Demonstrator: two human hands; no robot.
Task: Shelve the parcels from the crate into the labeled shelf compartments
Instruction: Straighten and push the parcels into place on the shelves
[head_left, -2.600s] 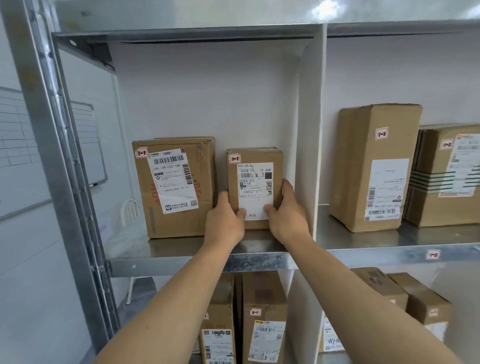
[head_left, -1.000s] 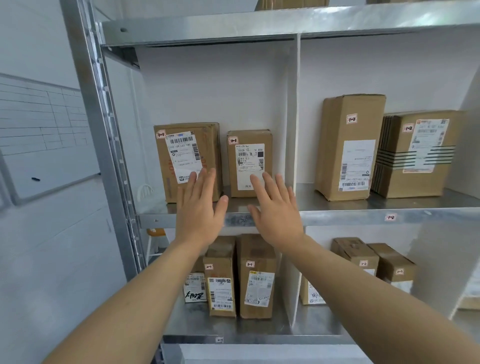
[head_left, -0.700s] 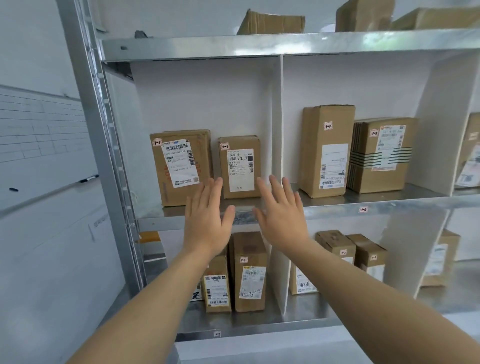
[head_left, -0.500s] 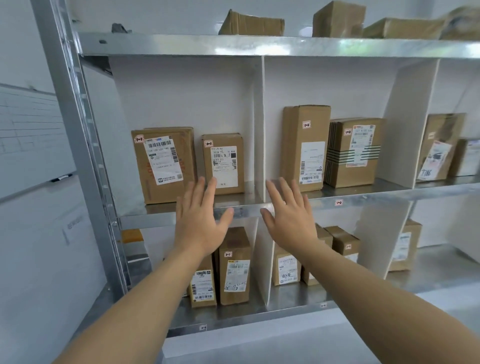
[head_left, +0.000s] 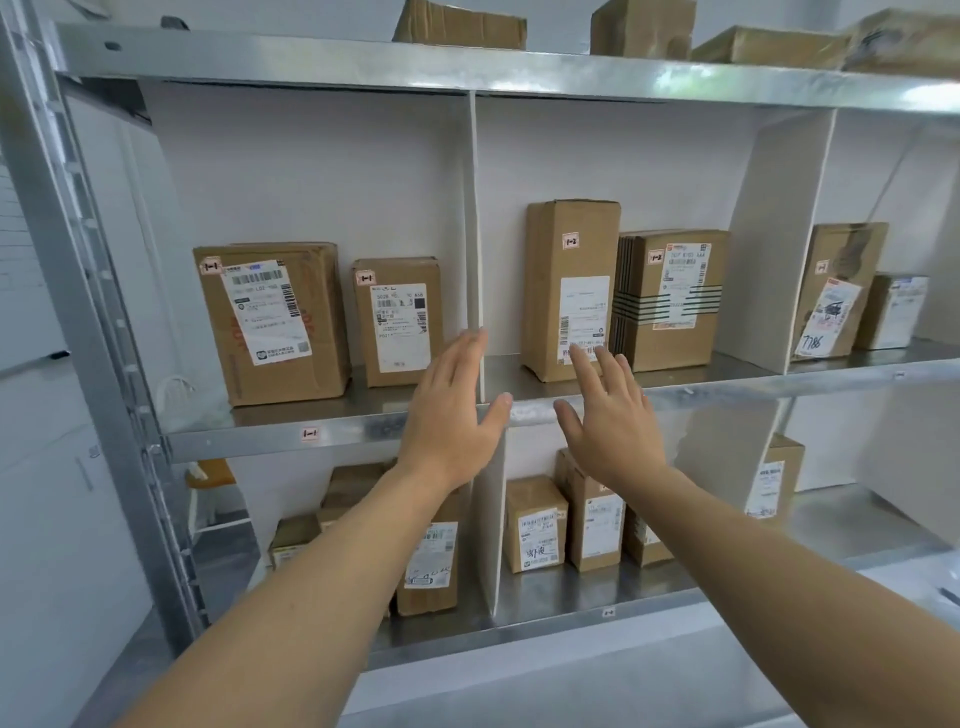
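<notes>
Both hands are empty. The left hand (head_left: 452, 410) and the right hand (head_left: 608, 421) are raised side by side with fingers straight and slightly spread, palms toward the shelving, level with the front lip of the middle shelf (head_left: 249, 441). They appear to hang in the air short of it. Whether either one brushes the metal cannot be told.

The crate is not in view. Every parcel that shows is already shelved:
- **Left compartment:** above the lip sticker (head_left: 310, 434), a broad carton (head_left: 270, 322) and a smaller carton (head_left: 397, 322) stand upright and slightly apart, labels facing out.
- **Next compartment:** beyond the white divider (head_left: 472, 234), a tall carton (head_left: 569, 280) stands against a carton with dark stripes (head_left: 670, 296).
- **Elsewhere:** more cartons occupy the far-right bay, the lower shelf and the top of the rack.

Assessment: the placement at the left compartment looks finished, and the next parcel must come from the crate.

Handling assessment:
- **Material:** the parcels are corrugated cardboard, stiff-walled and probably light to moderate in weight. The contents are unknown, so they should be treated as fragile.
- **Surface:** the printed labels look smooth and may slip under the fingers.
- **Grip:** hold a parcel on two opposite bare cardboard faces, low on the box, with a thumb at the front edge.
- **Placement:** set it down upright with the label outward.
</notes>
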